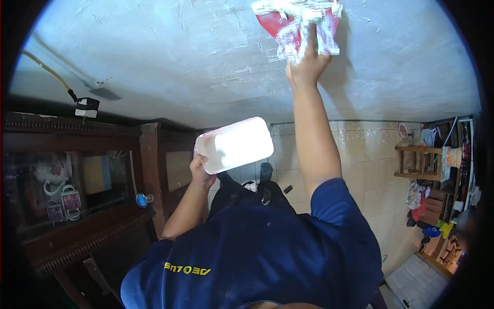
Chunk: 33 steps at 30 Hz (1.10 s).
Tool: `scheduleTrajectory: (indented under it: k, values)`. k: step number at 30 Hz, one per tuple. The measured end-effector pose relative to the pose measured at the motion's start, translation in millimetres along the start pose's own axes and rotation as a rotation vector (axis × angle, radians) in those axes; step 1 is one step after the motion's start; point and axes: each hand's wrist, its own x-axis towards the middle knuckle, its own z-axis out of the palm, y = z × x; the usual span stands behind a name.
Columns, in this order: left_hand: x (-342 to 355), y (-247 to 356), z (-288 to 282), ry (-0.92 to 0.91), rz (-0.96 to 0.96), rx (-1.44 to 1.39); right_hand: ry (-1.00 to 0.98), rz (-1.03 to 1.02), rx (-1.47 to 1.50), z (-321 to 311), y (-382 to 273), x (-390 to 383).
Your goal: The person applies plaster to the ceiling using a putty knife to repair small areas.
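Note:
My right hand (310, 68) is stretched up to the far wall (206, 62), closed round a red spreader (269, 22) heavily smeared with white putty. One finger lies along the back of the spreader, which is at the wall surface. The wall carries rough streaks and ridges of a whitish coat. Lower and to the left, my left hand (199, 169) grips the near-left corner of a white rectangular tub (243, 164) with rounded corners. The tub is tilted with its inside facing up; glare hides how much it contains.
A dark wooden cabinet (149, 177) with glass panes stands at my left, mugs showing in it. Above it hangs a black-and-white plug (86, 107) on a cord. A wooden stool (418, 162) and clutter line the right side of the tiled floor (355, 154).

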Motion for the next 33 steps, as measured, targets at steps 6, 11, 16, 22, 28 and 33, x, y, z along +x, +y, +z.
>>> scheduleTrajectory:
  k: [6, 11, 16, 22, 28, 33]
  values:
    - [-6, 17, 39, 0.074, 0.053, -0.046, -0.269, -0.042, -0.091, -13, -24, -22]
    - [4, 29, 34, 0.107, 0.105, -0.033, -0.097, 0.698, 0.254, -67, -56, -71]
    - [7, 44, 33, 0.115, 0.132, -0.021, -0.172, 0.559, -0.266, -102, -49, -106]
    - [8, 45, 39, 0.108, 0.159, 0.013, -0.792, -0.038, -1.100, -104, -76, -109]
    - [2, 52, 60, 0.059, 0.118, 0.003, -1.119, -0.276, -1.297, -110, -79, -94]
    - [2, 54, 67, 0.056, 0.124, -0.057, -1.145, -0.226, -1.310, -111, -77, -87]
